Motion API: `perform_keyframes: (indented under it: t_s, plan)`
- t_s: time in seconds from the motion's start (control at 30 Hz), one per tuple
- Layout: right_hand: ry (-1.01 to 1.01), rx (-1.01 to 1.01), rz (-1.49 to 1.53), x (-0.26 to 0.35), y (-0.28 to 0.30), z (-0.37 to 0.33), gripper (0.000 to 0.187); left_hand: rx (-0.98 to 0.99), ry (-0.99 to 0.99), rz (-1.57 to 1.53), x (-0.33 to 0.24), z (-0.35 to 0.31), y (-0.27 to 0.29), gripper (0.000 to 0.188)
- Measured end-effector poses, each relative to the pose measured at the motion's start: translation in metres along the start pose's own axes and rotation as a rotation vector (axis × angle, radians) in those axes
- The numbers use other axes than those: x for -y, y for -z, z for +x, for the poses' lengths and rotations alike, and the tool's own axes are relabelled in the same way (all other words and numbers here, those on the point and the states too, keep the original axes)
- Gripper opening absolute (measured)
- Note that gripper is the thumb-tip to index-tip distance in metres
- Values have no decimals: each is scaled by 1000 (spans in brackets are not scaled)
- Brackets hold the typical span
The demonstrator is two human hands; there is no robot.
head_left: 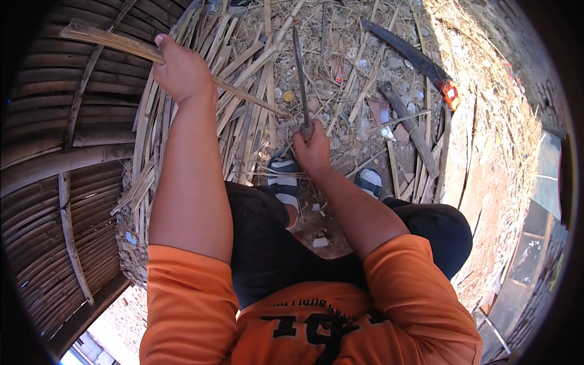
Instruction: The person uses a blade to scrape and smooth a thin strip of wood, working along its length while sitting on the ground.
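Observation:
My left hand (184, 70) is closed round a long split bamboo strip (109, 39), raised at the upper left. One end of the strip points to the far left; the other slopes down to the right, toward the ground before my feet. My right hand (313, 149), lower and near the middle, grips the handle of a long, narrow-bladed knife (300, 76). Its dark blade points away from me, upright in the picture. The strip's lower end comes close to the knife's handle; whether they touch I cannot tell.
Many loose bamboo strips (243, 67) litter the ground on the left. A handsaw (413, 55) with an orange handle lies at the far right, near a thick piece of wood (410, 128). A slatted bamboo wall (67, 201) stands close on my left. My sandalled feet (283, 176) are below my hands.

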State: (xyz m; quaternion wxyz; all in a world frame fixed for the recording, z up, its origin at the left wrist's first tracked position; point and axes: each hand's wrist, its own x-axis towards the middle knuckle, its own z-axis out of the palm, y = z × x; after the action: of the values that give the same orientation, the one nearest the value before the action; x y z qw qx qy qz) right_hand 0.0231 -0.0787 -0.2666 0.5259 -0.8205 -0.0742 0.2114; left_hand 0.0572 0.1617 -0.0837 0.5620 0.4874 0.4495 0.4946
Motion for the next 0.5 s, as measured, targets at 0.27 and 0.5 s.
perform_keyframes:
  t_s: [0.27,0.5]
  plan:
    - [-258,336,-356,-93,-14,-7,51,-15,66,-43,3,4,4,62]
    - [-116,101,40,-18,-1,4,48,50,-46,-36,10,11,3,57]
